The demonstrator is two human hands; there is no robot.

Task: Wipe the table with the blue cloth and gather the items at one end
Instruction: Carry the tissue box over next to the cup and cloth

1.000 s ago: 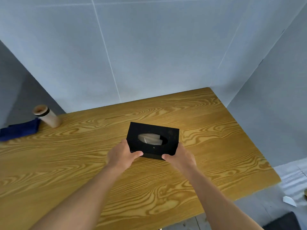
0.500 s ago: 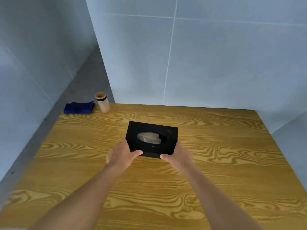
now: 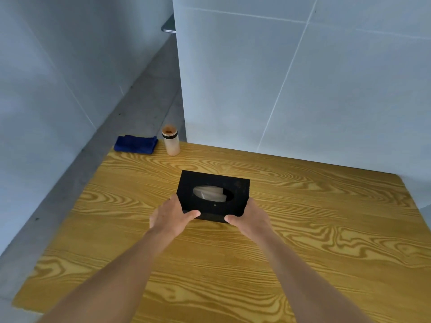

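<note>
— What are the hands doing, nearest us?

— Both forearms are reaching out over the wooden surface [image 3: 303, 264]. The left hand [image 3: 171, 215] and the right hand [image 3: 250, 220] are clasping the black tissue box [image 3: 213, 194] by its two near corners, thumbs lying along the front edge. The rest of the fingers are tucking round the sides, so I cannot tell how far they are wrapping.

— Is it lifted?

— I cannot say whether it is resting on the wood or just clear of it. It is sitting about mid-surface, with a white tissue [image 3: 207, 192] showing in the oval opening.

— How will it handle?

— I am guessing light and stiff, a rigid shell, mostly paper inside. Holding it by the short sides looks sensible; the smooth black finish may be slipping a little under bare skin, so a two-handed hold is helping.

— And further off?

— At the far left corner a tan cylindrical bottle [image 3: 171, 143] is standing upright, and just beside it the folded blue cloth [image 3: 135, 144] is lying soft and flat. That corner looks like the gathering end.
</note>
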